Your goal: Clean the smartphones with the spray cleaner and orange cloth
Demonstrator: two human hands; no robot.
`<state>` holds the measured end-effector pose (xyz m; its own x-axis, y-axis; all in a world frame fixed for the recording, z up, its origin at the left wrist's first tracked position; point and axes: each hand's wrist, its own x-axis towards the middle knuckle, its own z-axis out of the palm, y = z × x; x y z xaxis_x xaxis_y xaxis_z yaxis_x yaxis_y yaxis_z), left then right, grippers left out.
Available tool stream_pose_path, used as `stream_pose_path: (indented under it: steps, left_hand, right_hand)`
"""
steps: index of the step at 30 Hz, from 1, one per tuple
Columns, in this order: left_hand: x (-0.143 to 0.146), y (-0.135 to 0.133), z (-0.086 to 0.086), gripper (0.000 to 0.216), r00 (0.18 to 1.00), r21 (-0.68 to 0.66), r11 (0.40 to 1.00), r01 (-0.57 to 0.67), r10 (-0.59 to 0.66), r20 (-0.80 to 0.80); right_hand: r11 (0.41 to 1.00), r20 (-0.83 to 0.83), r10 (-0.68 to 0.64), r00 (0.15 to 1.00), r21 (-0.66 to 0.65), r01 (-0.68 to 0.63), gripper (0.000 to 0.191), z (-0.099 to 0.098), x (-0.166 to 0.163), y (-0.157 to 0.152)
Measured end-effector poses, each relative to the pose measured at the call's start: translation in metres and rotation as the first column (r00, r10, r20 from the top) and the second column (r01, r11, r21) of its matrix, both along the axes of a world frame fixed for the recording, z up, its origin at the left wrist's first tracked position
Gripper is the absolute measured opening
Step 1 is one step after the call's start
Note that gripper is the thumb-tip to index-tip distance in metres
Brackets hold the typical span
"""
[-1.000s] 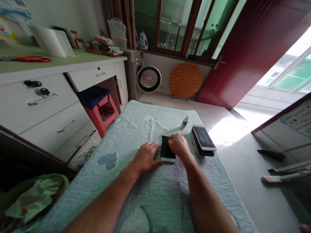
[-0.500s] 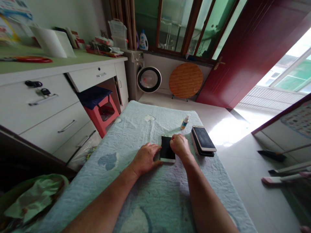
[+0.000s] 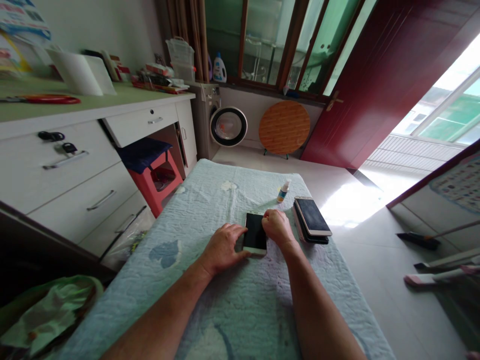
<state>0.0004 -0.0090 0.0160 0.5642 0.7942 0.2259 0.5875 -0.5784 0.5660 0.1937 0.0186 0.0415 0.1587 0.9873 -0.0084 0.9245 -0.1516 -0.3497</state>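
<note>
A smartphone with a dark screen and pale borders lies face up on the patterned quilt. Along its left side, my left hand grips the edge, fingers near the upper left and thumb at the lower corner. My right hand is closed, its curled fingers against the upper right of the screen. Whatever may be inside that fist is hidden. Just right of it is a stack of several phones, topped by a white-framed phone. A small spray bottle stands upright beyond my right hand.
The quilt-covered surface reaches toward a tiled floor. On the left are white drawers and a red stool. Farther back stand a washing machine with its round door open and a round wooden tabletop.
The head view has shifted slightly, so most things sit a little lower and farther left. Both hands keep nearly the same places on the phone.
</note>
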Motion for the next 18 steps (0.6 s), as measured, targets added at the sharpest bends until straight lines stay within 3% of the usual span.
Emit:
stream_pose_path:
  steps: [9, 18]
  left_hand:
    - [-0.001, 0.001, -0.002, 0.069, 0.997, 0.011, 0.999, -0.052, 0.052, -0.063]
    - [0.001, 0.0, 0.002, 0.059, 0.988, -0.014, 0.997, -0.081, 0.078, -0.135]
  right_hand:
    - [0.998, 0.073, 0.07, 0.995, 0.001, -0.07, 0.024, 0.005, 0.003, -0.003]
    - [0.992, 0.227, 0.121, 0.966, -0.045, -0.114, 0.022, 0.018, 0.015, -0.029]
